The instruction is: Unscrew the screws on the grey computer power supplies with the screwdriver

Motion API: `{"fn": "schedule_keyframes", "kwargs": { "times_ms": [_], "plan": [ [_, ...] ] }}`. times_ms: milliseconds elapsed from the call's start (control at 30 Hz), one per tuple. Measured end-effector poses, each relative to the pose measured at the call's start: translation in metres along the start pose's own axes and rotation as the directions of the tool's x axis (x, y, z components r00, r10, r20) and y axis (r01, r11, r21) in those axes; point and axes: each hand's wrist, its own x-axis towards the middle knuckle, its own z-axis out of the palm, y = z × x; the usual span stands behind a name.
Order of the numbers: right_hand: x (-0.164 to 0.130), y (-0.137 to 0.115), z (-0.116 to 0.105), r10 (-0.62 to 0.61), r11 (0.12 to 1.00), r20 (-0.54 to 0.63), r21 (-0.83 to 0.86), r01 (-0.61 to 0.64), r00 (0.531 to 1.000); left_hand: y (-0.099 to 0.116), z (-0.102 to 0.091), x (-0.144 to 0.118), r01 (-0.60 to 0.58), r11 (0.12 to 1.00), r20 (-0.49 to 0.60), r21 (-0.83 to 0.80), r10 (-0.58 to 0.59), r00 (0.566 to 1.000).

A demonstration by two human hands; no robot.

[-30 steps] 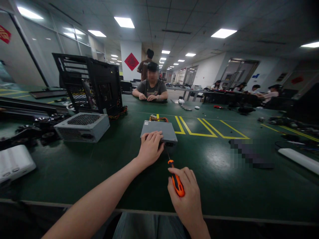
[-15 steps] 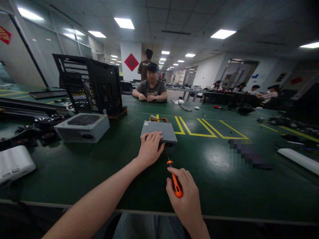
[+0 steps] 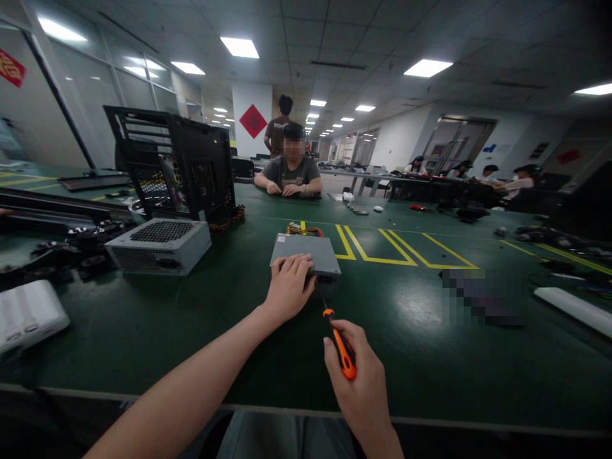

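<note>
Left hand [image 3: 289, 291] resting on box [image 3: 316, 248], fingers lying straight across top. Right hand [image 3: 364, 376] gripping screwdriver [image 3: 341, 347], shaft pointing toward box's near side. Hands working apart.

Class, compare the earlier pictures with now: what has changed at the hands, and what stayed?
The right hand keeps hold of the screwdriver, whose handle seems to have rolled slightly as the grip on it shifted. The left hand stays on the grey metal box; neither visibly moved.
</note>
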Motion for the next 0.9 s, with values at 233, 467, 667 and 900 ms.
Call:
{"fn": "schedule_keyframes", "kwargs": {
  "times_ms": [233,467,667,900],
  "plan": [
    [0.005,-0.003,-0.001,-0.148,0.982,0.009,-0.117,0.148,0.989,0.0,0.0,0.0,0.0,1.0,0.001,0.007,0.0,1.0],
    [0.006,-0.006,0.002,-0.121,0.989,-0.077,-0.098,0.113,0.99,0.001,-0.001,0.0,0.009,1.0,-0.002,0.01,-0.009,1.0],
    [0.011,-0.015,0.003,-0.152,0.975,-0.095,-0.178,0.133,0.984,0.001,-0.003,0.0,-0.002,1.0,0.01,0.009,0.002,1.0],
    [0.011,-0.018,0.002,-0.126,0.977,-0.038,-0.175,0.117,0.991,0.0,-0.001,0.0,0.003,1.0,0.003,0.015,-0.003,1.0]
  ]
}}
